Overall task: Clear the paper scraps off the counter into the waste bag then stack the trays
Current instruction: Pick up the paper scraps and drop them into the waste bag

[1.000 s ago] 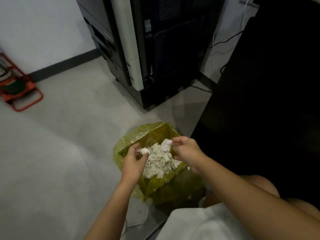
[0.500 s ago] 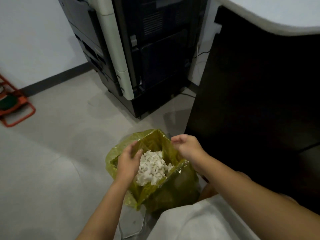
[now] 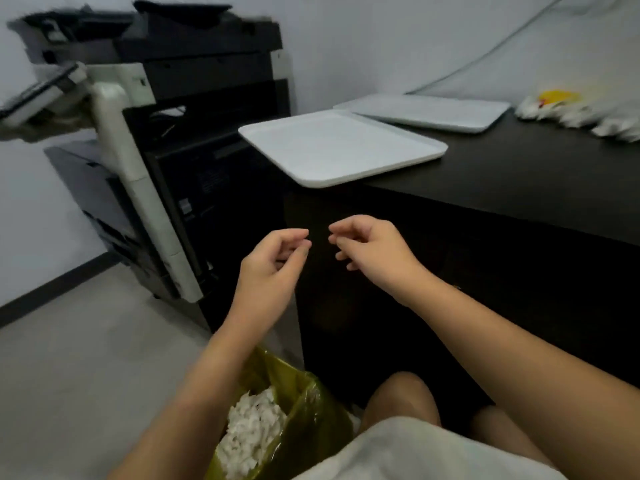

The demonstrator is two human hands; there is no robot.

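My left hand and my right hand are raised side by side in front of the dark counter, below its top edge. Both are empty: fingers loosely curled and relaxed, thumbs near the fingertips, nothing pinched between them. The fingertips of the two hands are near each other but do not touch.

Waste bag: yellow-green translucent plastic, on the floor below my left forearm, against the foot of the counter front. Mouth open. Inside, a heap of white paper scraps fills the part I can see; my forearm covers the bag's left edge.

Near tray: white, flat, shallow rim, on the counter's left corner, its near-left part overhanging the edge. Nothing lies in it.

Far tray: same kind, farther back toward the wall. Its near-left corner meets or slightly overlaps the near tray's far edge; I cannot tell which. Nothing lies in it. The trays are side by side, not stacked.

At the counter's far right, a blurred white heap with a yellow patch; whether it is a bag or loose paper I cannot tell.

A large copier stands left of the counter.
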